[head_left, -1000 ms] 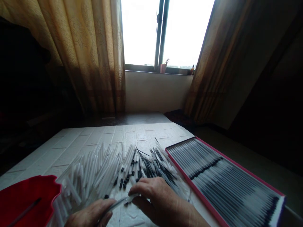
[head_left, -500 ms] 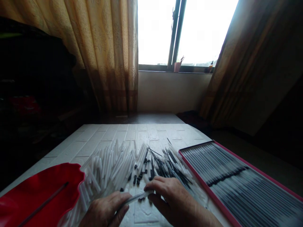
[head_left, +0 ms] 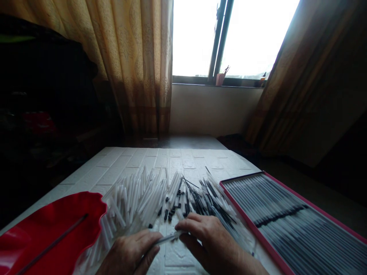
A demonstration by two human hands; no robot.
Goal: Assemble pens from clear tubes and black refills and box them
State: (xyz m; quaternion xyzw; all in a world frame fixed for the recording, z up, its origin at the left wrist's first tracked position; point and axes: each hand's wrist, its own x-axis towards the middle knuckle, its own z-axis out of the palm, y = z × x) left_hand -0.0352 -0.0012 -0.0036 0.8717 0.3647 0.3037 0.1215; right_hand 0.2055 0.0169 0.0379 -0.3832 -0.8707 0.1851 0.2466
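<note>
My left hand point(head_left: 129, 254) and my right hand point(head_left: 210, 244) meet low in the middle of the view, both pinched on one clear pen barrel point(head_left: 165, 239) that lies slanted between them. The left fingers grip its lower end, the right fingertips its upper end. Just beyond the hands lies a heap of white pen tubes point(head_left: 134, 198), small black caps point(head_left: 169, 212) and thin black refills point(head_left: 200, 200) on the white table point(head_left: 177, 160).
A red tray point(head_left: 43, 229) with one dark stick in it sits at the left front. A flat red-rimmed box point(head_left: 289, 221) full of pens in rows lies at the right. Curtains and a bright window stand behind the table.
The camera has swung left and slightly up, so everything sits further right in view. Both hands keep the same hold on the barrel.
</note>
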